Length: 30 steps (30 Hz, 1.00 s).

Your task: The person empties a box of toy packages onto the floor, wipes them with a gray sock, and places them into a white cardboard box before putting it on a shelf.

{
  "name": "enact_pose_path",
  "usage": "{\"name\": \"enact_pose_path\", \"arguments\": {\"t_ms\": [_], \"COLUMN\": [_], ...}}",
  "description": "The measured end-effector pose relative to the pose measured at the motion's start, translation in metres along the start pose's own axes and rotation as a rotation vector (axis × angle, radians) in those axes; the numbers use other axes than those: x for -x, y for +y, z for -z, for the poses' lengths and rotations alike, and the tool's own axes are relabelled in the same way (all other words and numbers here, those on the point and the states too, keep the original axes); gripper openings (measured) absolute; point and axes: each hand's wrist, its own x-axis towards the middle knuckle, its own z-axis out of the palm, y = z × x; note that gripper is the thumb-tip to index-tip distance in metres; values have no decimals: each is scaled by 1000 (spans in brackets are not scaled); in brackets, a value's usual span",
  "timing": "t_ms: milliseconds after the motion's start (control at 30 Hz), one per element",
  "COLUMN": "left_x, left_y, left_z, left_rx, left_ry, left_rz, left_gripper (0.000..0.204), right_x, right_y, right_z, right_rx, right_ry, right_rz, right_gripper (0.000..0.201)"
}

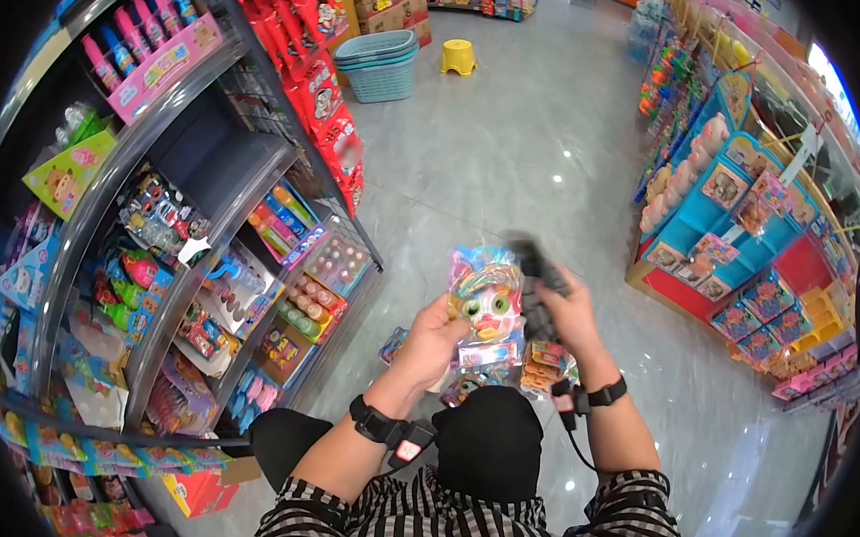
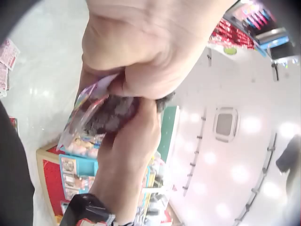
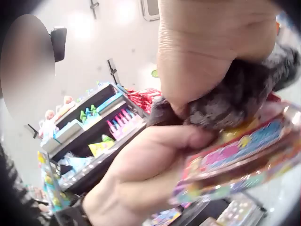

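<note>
In the head view, my left hand grips the left edge of a clear-wrapped toy pack with a big-eyed face on its front. A dark grey fluffy cloth is bunched in my right hand, at the pack's right side. In the left wrist view, the cloth lies against the pack. The right wrist view shows the cloth under my right palm, above the pack's colourful printed edge, with my left thumb close by. Part of the cloth is blurred.
More toy packs lie low beyond my black-clad knee. Stocked shelves rise close on the left. A blue display stand stands on the right. Farther ahead on the grey floor are stacked baskets and a yellow stool.
</note>
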Motion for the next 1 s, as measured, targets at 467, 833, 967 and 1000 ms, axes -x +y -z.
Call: {"name": "enact_pose_path", "arguments": {"t_ms": [467, 833, 967, 1000], "left_x": [-17, -8, -12, -17], "left_y": [2, -4, 9, 17], "left_z": [-19, -32, -34, -25], "left_rx": [-30, 6, 274, 378], "left_ry": [138, 97, 161, 141], "left_rz": [-204, -102, -25, 2], "left_gripper": [59, 52, 52, 58], "right_x": [60, -2, 3, 9], "right_y": [1, -38, -51, -52], "right_z": [-90, -77, -77, -83], "right_rx": [-64, 153, 242, 369], "right_ry": [-41, 138, 23, 0], "right_rz": [372, 390, 322, 490], "right_gripper": [28, 32, 32, 33]}}
